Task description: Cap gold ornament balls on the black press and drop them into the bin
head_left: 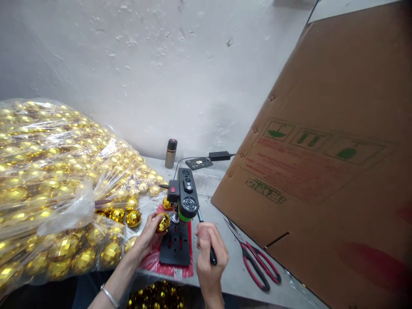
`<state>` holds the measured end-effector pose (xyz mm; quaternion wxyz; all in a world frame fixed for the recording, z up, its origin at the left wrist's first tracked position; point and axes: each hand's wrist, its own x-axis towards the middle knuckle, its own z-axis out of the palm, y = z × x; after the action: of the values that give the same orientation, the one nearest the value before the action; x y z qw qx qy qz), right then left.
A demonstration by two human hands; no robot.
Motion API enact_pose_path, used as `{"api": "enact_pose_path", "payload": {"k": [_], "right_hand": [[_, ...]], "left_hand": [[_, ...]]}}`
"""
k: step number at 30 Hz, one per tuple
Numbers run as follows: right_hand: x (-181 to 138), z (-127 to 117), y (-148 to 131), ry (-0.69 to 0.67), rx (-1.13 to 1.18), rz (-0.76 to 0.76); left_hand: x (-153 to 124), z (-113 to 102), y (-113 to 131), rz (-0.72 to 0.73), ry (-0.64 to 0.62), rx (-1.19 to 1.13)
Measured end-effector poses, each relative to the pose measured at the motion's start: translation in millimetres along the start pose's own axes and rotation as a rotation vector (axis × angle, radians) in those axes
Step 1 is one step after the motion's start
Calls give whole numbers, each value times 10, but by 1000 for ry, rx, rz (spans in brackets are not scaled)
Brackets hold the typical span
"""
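Between the fingers of my left hand (150, 234) is a shiny gold mirrored ball (163, 222), held beside the chuck of a small black bench drill press (188, 193). My right hand (210, 251) is wrapped round the black-gripped lever (213, 256) on the press's right side. Beneath the chuck lies the slotted black base plate (175, 253), resting on a red plastic sheet (154, 262). Another gold ball (166, 203) sits behind the held one. Whether the drill tip touches the ball is hidden from me.
A big clear bag of gold balls (64, 171) fills the left. Red-handled scissors (257, 262) lie at right, before a large cardboard box (322, 150). Toward the wall are a small bottle (171, 153), a phone (198, 163) and a black power adapter (220, 156). More gold balls (156, 296) show below the table edge.
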<state>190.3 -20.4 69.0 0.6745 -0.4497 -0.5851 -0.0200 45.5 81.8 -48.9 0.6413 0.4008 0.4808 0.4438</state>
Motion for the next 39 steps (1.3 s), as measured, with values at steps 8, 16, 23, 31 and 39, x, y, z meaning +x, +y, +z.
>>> {"api": "enact_pose_path", "payload": {"k": [8,16,23,31,39], "right_hand": [[27,-31,-29,-40,3,-8],[23,-57,-29,-56,-9,-38],[28,-72,-54,-59,-34,-15],[-45,-73,-22,-65,-53,-17],[-350,-18,200,-9,-34,-16]], "left_hand": [[-157,165,-298,254,117,240],[-294,146,-613,442,112,563],[-192,191,-616,535,-20,613],[-231,175,-528,515,-130,697],[-258,199,-498,512,-141,725]]}}
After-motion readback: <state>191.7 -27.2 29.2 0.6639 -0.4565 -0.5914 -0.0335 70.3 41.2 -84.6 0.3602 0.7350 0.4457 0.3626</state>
